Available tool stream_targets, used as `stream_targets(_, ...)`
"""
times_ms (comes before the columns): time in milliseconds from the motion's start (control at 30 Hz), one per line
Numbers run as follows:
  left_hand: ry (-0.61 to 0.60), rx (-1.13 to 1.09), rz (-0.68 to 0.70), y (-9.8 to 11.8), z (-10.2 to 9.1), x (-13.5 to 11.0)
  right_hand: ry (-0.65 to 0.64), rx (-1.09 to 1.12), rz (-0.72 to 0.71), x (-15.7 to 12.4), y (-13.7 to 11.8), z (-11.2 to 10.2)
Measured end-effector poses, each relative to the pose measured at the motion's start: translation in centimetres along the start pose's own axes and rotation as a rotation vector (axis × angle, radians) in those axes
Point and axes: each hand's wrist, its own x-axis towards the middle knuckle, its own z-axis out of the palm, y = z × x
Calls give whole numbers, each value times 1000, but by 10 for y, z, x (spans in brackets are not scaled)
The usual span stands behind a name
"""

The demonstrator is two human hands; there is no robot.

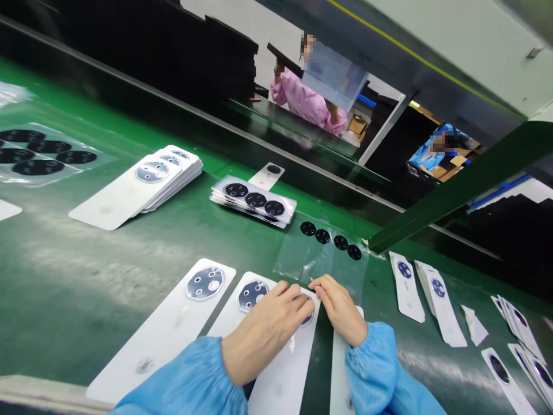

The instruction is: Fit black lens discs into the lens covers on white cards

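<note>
My left hand [270, 325] lies over a white phone-shaped panel [280, 377], its bent fingers covering part of the dark round patch [307, 311] near the panel's top. At that panel's upper right corner, my right hand [339, 308] has thumb and fingers drawn together. Whatever either set of fingertips holds is hidden. Left of them lie a second white panel [227, 323] and a third one [164, 340], each with a round dark patch with holes. Under my right wrist shows another white panel [338, 374]. Just beyond, a clear plastic sheet [289, 253] carries several black round stickers [322, 236].
A stack of white panels [112, 202] and a pile of sticker sheets [218, 196] stand farther back. More panels [408, 294] lie right. A green post [432, 199] slants up from the bench. A person in pink [298, 95] is beyond the rail.
</note>
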Motion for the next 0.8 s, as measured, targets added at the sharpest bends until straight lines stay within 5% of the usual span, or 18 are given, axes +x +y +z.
stream_targets(233,-15,118,54,3,-3,1,-15,-25,-18,1,-7,1)
stream_targets(400,113,53,-16,16,-9,-23,-21,-113,-3,4,-14,4)
stream_targets(567,197,22,21,43,2,-55,-53,-252,-17,7,-18,6)
stream_targets(800,198,38,-22,49,11,-58,-87,-409,-133,7,-17,10)
